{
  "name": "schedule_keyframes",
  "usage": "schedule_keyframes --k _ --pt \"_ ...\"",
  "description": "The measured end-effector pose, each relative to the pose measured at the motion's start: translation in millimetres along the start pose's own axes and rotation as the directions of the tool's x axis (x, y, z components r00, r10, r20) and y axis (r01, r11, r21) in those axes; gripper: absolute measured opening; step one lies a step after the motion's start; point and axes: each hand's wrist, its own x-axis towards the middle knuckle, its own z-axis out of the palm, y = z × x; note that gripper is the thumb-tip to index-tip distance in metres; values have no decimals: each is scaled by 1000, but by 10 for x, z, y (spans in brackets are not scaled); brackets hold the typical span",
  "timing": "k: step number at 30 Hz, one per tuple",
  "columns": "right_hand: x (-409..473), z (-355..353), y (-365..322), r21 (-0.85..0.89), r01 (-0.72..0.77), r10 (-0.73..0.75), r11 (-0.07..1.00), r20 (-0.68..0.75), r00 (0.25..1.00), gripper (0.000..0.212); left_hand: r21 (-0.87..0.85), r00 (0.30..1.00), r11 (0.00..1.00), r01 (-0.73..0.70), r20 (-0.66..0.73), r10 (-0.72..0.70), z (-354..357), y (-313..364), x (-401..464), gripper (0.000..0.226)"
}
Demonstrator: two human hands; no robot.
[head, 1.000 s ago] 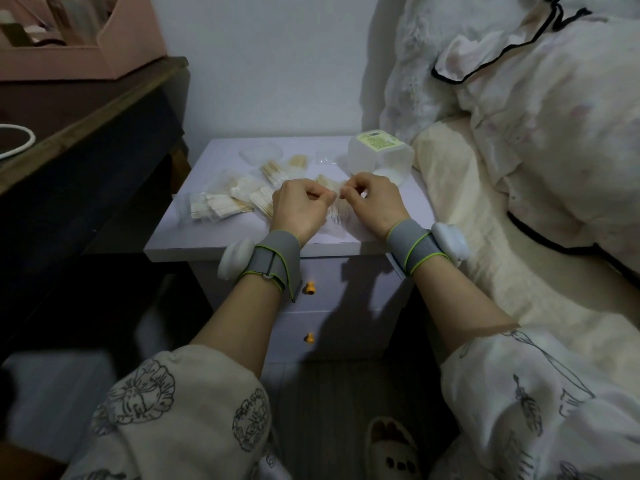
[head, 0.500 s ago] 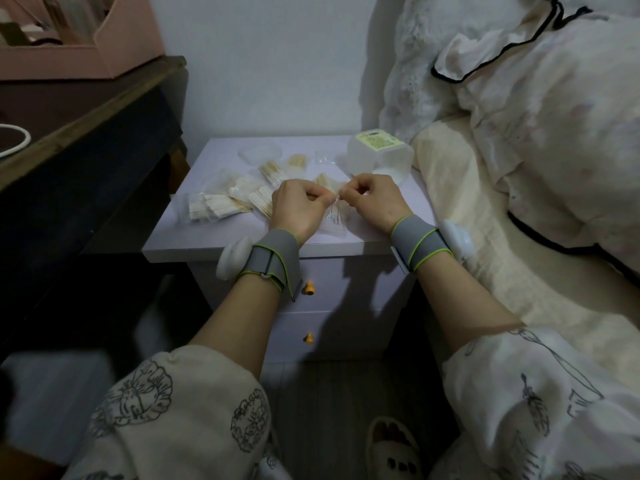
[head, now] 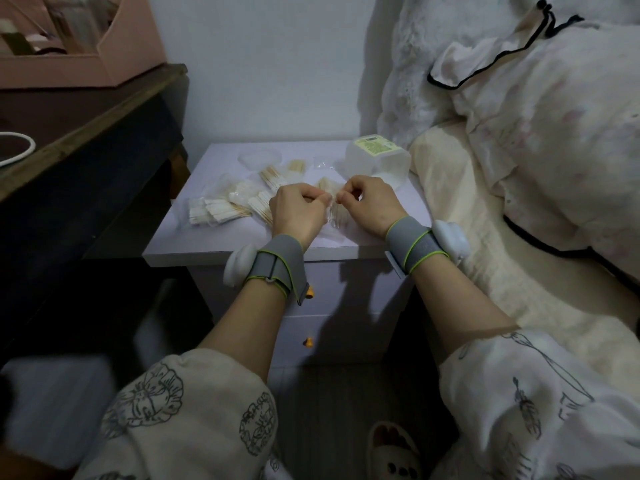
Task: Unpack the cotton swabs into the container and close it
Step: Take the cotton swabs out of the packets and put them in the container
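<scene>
At frame centre: a small clear packet of cotton swabs (head: pixel 333 212) is held between both hands, just above the near part of the nightstand top (head: pixel 207 247); its plastic is hard to trace in the dim light.

Risk, tearing: the two hands seem to be pulling the packet's top edge apart; if the film gives way all at once, swabs could scatter over the top or off its near edge to the floor; that edge lies just below the hands.

Risk, aim: the white container (head: pixel 377 160) sits at upper right of centre, near the bed (head: pixel 460 216) and apart from the hands; whether its mouth is open I cannot tell; loose swabs carried across that gap may drop on the way.

Risk, clutter: more swab packets (head: pixel 225 211) lie left of the hands, some touching one another; a round clear lid (head: pixel 260 158), by my guess the container's, lies beyond them; a sweeping wrist could push either aside.

Left hand (head: pixel 298 212): knuckles up, fingers curled, thumb and forefinger clamped on the packet's left side; wrist over the near edge, wrapped in a grey band (head: pixel 273 268).

Right hand (head: pixel 371 202): mirrored pose, fingers curled, fingertips nipping the packet's right side; the hands are close together, thumbs nearly meeting.

Task state: judged early; many packets unopened, container not yet closed.
</scene>
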Motion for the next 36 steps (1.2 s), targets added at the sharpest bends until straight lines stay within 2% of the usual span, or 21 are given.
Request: schedule_keyframes --k 4,9,12,17,21,28,33,36 --pt "-9 -14 11 83 -26 25 996 6 1000 9 30 997 999 -32 65 30 -9 -23 42 11" --pt "-23 -55 27 240 -92 90 966 19 996 14 24 984 997 -74 166 69 -15 -30 77 10" --pt "-24 -64 33 312 -108 106 944 23 994 24 -2 981 997 -73 177 73 -13 -30 71 9" --pt "-31 -75 33 340 -115 114 933 23 993 21 -5 980 998 -69 185 69 -12 -37 68 11" --pt "-38 -63 21 340 -106 107 934 15 994 32 13 987 996 -87 139 85 -19 -17 52 12" --pt "-51 -55 -14 184 -26 30 983 -21 999 33 67 994 992 -105 43 103 -17 22 5 9" --pt "-68 -53 14 184 -16 17 983 -2 1000 12 36 990 992 -120 -67 122 -53 75 74 11" --pt "-77 -37 28 243 -27 37 970 -35 999 13 100 975 974 -202 -69 210 -76 66 84 11"
